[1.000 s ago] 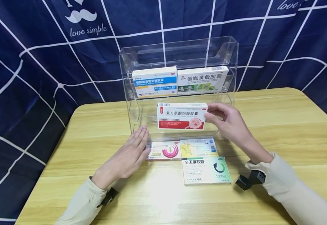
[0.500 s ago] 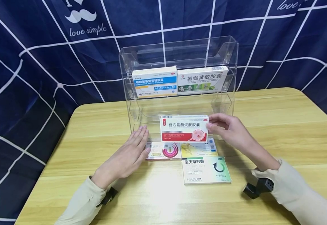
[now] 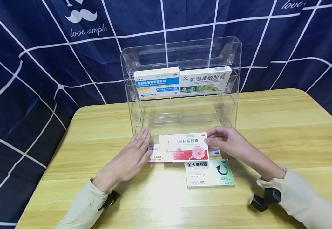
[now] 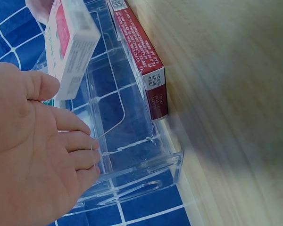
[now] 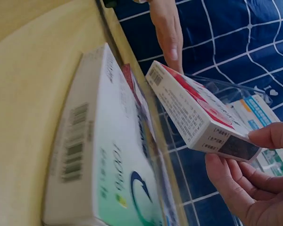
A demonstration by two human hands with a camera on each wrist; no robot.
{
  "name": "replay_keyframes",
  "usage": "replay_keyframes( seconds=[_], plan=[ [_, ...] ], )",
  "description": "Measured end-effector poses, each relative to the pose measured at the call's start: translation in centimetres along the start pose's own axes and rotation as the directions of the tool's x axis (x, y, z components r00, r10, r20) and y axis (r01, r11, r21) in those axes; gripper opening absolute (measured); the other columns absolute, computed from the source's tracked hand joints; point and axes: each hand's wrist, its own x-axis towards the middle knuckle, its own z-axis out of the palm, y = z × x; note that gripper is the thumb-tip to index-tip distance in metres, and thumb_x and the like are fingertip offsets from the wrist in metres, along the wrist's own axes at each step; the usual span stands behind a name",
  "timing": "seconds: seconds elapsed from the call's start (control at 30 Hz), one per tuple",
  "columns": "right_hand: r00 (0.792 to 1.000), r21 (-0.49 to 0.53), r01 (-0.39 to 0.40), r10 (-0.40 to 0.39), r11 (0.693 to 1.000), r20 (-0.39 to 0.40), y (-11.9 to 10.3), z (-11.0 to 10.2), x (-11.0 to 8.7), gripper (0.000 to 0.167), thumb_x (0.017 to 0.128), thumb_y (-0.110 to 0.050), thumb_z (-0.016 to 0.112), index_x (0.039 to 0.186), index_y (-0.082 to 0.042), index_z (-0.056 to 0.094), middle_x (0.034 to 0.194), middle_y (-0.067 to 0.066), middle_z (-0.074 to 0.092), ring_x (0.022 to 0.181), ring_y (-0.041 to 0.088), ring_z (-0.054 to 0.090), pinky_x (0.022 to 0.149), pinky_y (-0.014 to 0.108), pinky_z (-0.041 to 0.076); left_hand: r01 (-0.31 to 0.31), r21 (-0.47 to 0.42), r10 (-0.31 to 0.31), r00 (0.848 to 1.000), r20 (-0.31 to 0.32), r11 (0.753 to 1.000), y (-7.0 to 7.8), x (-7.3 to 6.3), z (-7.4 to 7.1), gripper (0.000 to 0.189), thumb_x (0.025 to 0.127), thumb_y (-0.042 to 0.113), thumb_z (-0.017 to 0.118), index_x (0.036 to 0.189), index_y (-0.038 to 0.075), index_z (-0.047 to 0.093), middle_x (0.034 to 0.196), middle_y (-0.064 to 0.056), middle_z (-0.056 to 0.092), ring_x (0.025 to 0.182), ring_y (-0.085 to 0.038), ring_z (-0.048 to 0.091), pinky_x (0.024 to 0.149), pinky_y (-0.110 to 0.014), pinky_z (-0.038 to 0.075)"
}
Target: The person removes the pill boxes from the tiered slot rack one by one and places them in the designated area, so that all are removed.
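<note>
My right hand (image 3: 226, 140) pinches the right end of a white-and-red medicine box (image 3: 193, 148) between thumb and fingers. That box is held up, with its printed face toward me, in front of the lower part of a clear acrylic display rack (image 3: 180, 120). Behind it, a pink-and-white medicine box (image 3: 154, 153) and a yellow-and-white one (image 3: 215, 155) are partly hidden. My left hand (image 3: 127, 159) has straight fingers, at the rack's lower left side. In the left wrist view the left palm (image 4: 33, 150) holds nothing.
On the rack's upper tier stand a blue-and-white box (image 3: 157, 84) and a green-and-white capsule box (image 3: 204, 82). A white-and-green box (image 3: 210, 175) sits at the front, right of centre. The wooden table (image 3: 283, 127) backs onto a blue checked cloth (image 3: 188, 16).
My right hand has brought the white-and-red box down and toward me from the rack's middle tier, now covering much of the lower boxes. My left hand has stayed put.
</note>
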Motion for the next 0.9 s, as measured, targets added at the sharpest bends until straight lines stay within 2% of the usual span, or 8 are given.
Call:
replay_keyframes(
  seconds=[0.33, 0.43, 0.53, 0.67, 0.9],
  plan=[
    [0.991, 0.053, -0.035, 0.028, 0.998, 0.132, 0.5, 2.1, -0.6, 0.025, 0.088, -0.010, 0.067, 0.103, 0.008, 0.058, 0.089, 0.011, 0.063, 0.078, 0.021, 0.067, 0.072, 0.031, 0.059, -0.001, 0.007, 0.001, 1.000, 0.010, 1.000, 0.1, 0.1, -0.1, 0.059, 0.106, 0.031, 0.025, 0.150, -0.007, 0.013, 0.158, -0.022, 0.003, 0.147, -0.029, 0.000, 0.119, -0.043, 0.007],
    [0.983, 0.140, -0.043, 0.017, 0.989, 0.184, 0.5, 2.9, -0.6, 0.025, 0.087, -0.006, 0.066, 0.103, 0.011, 0.055, 0.089, 0.014, 0.062, 0.077, 0.025, 0.068, 0.070, 0.037, 0.060, 0.001, 0.008, -0.001, 1.000, 0.015, 1.000, 0.1, 0.2, -0.2, 0.059, 0.106, 0.030, 0.026, 0.150, -0.007, 0.012, 0.158, -0.020, 0.001, 0.147, -0.029, 0.000, 0.119, -0.043, 0.007],
    [0.976, 0.184, -0.039, -0.003, 0.982, 0.219, 0.4, 3.7, -0.6, 0.026, 0.086, -0.003, 0.065, 0.104, 0.012, 0.053, 0.088, 0.014, 0.061, 0.079, 0.025, 0.068, 0.069, 0.040, 0.060, 0.000, 0.009, 0.000, 1.000, 0.014, 1.000, 0.2, 0.2, -0.3, 0.059, 0.106, 0.030, 0.027, 0.150, -0.008, 0.013, 0.158, -0.021, 0.002, 0.147, -0.031, 0.002, 0.119, -0.043, 0.008],
    [0.968, 0.212, -0.039, -0.016, 0.976, 0.250, 0.2, 4.8, -0.6, 0.029, 0.084, -0.002, 0.064, 0.106, 0.012, 0.051, 0.087, 0.015, 0.062, 0.079, 0.026, 0.068, 0.067, 0.042, 0.060, -0.005, 0.018, 0.004, 1.000, 0.013, 1.000, 0.2, 0.2, -0.3, 0.060, 0.106, 0.031, 0.028, 0.149, -0.008, 0.014, 0.158, -0.022, 0.004, 0.147, -0.032, 0.003, 0.119, -0.043, 0.008],
    [0.955, 0.262, -0.084, 0.003, 0.961, 0.295, -0.2, 6.8, -0.5, 0.030, 0.084, -0.003, 0.066, 0.106, 0.009, 0.050, 0.082, 0.014, 0.062, 0.073, 0.026, 0.068, 0.068, 0.042, 0.060, 0.010, 0.015, -0.010, 1.000, 0.027, 1.000, 0.1, 0.2, -0.4, 0.060, 0.105, 0.030, 0.031, 0.150, -0.008, 0.016, 0.159, -0.020, 0.003, 0.147, -0.030, 0.002, 0.119, -0.043, 0.009]
  ],
)
